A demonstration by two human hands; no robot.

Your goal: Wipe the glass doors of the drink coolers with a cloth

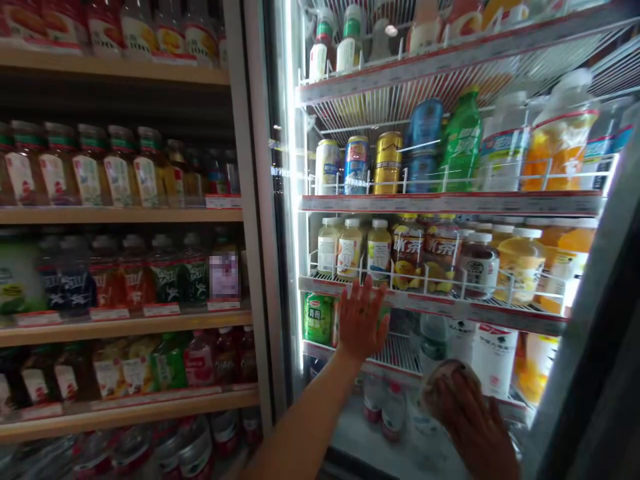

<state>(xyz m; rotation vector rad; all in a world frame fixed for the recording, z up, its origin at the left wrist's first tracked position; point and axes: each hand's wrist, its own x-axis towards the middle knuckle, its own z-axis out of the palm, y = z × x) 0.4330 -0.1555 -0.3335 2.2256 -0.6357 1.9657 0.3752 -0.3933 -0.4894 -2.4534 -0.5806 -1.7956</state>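
Observation:
Both my hands are up in front of a lit drinks fridge, and streaks of reflected light suggest glass between them and the shelves. My left hand [361,320] is raised flat with its fingers spread, in front of the lower shelf edge. Behind it stands a green drink pack [319,319], and above are pale tea bottles [379,250]. Lower right, my right hand [470,417] is curled over a crumpled greyish cloth [453,373], somewhat blurred. White bottles [494,360] stand behind the cloth.
Left of the fridge frame [260,200], wooden shelves [120,215] carry rows of bottled drinks. Higher fridge shelves hold cans [387,160], a green bottle [463,143] and orange drinks [560,137]. A dark door edge [585,347] runs down the right side.

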